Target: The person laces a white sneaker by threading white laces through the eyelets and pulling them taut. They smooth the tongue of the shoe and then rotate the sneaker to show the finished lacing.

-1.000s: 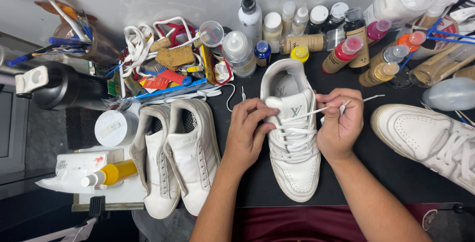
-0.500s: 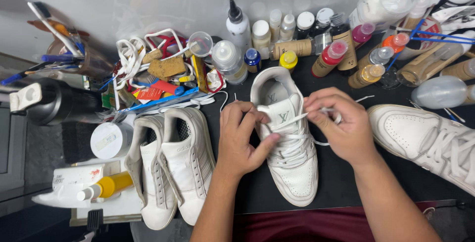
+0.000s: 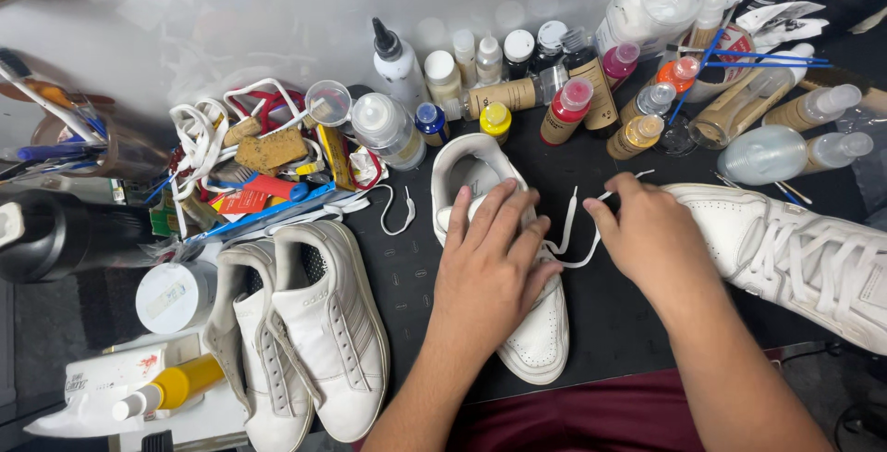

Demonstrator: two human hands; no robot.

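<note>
**Hands at the laces of a white sneaker**

Left hand [image 3: 490,262] lies flat and spread over the tongue and lacing of the white sneaker [image 3: 517,323], fingers fanned toward the heel opening, pinning the shoe to the dark mat [image 3: 407,276]. Right hand [image 3: 647,239] sits just beside the shoe, fingers curled together and pinching the white lace [image 3: 568,230], which runs out in a loose loop between the two hands. To my eye the job wants that flat palm kept firm so the shoe cannot slide, and the lace drawn level and untwisted rather than yanked.

The sneaker looks like smooth leather with a perforated toe, its sole toward the person. The lace is flat, soft cord with a stiff tip. A laced white sneaker [image 3: 804,249] lies near the right wrist; a scuffed, unlaced pair [image 3: 305,332] stands to the left. Behind, squeeze bottles [image 3: 517,91] crowd together, glossy plastic with coloured caps.
</note>
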